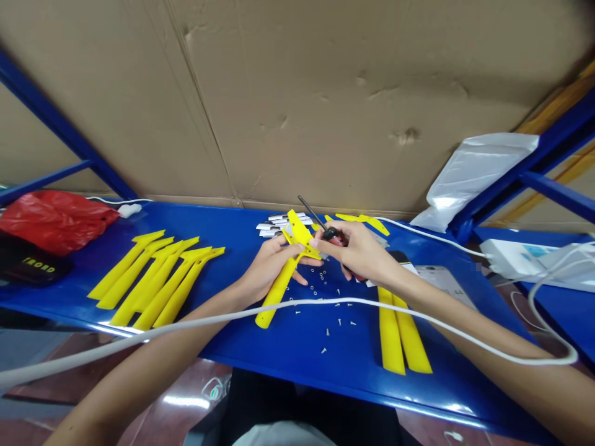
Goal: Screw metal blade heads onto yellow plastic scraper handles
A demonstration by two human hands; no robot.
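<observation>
My left hand (pixel 274 263) grips a yellow plastic part (pixel 280 290) with a long tube-like handle and a flat, angled blade at its upper end. In my right hand (pixel 356 248) is a screwdriver (pixel 309 209) with a red and black handle, its dark shaft pointing up and left, away from the part. My right fingertips also touch the part near its holes. Loose small screws (pixel 339 321) and nuts (pixel 320 273) lie scattered on the blue table just below the hands. Two more yellow handles (pixel 393 334) lie under my right forearm.
Several yellow parts (pixel 158 279) lie in a row on the left of the blue table (pixel 279 365). Behind my hands are white packets (pixel 279 224) and yellow blades (pixel 372 222). A phone (pixel 439 282), power strip (pixel 520 260) and red bag (pixel 60 217) lie around. A white cable (pixel 344 301) crosses in front.
</observation>
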